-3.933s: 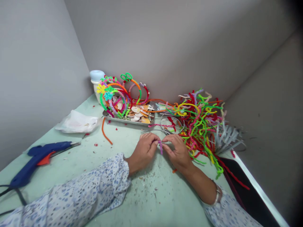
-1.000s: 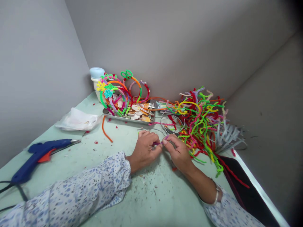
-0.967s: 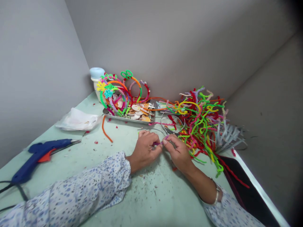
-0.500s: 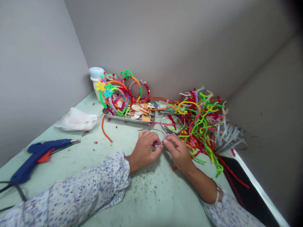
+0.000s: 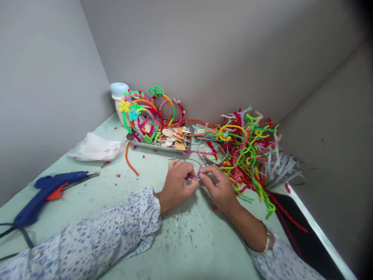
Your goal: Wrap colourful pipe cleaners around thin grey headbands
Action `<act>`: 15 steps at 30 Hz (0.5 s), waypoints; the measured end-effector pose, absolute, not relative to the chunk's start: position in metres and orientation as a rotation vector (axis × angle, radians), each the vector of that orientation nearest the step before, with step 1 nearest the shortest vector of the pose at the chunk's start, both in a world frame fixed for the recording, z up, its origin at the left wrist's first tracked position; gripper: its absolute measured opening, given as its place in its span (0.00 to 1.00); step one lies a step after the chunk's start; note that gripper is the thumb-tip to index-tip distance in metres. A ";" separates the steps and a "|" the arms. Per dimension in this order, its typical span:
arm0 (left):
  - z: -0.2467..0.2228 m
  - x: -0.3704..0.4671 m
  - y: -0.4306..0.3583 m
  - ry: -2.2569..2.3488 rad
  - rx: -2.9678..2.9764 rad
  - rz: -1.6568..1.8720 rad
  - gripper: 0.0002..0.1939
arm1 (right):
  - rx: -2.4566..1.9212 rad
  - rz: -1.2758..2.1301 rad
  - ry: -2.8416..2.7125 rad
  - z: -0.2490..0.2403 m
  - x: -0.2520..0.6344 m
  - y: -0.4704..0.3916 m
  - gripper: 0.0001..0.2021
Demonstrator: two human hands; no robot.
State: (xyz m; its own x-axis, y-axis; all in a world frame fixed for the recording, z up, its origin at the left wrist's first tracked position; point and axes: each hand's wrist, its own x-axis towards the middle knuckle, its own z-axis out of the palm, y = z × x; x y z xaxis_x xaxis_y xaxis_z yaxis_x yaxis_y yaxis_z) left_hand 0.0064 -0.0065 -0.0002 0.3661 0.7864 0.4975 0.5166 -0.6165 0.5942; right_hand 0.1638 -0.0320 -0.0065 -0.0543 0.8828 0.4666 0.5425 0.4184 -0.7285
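Stem [image 5: 199, 171], purple, above worktop [image 5: 210, 252], pinched between fingertips of left hand [image 5: 179, 182] and right hand [image 5: 219, 188]. Bending appears underway; advisable: anchor left pinch, turn right in small, even bends. Glue gun [image 5: 48, 198] at nine o'clock, pile [image 5: 243, 153] at two.

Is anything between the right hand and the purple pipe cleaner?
Nothing visible: the right hand has its fingertips at the purple pipe cleaner, which the left hand also holds. The tangled pile lies beyond, not between.
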 end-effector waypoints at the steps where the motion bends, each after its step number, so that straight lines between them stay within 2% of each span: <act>1: 0.000 0.006 -0.006 1.147 2.284 1.117 0.06 | -1.242 0.434 -1.728 -0.006 0.164 -0.033 0.02; 15: 0.000 0.003 -0.007 1.130 2.223 1.106 0.05 | -1.104 0.172 -1.900 -0.007 0.167 -0.032 0.10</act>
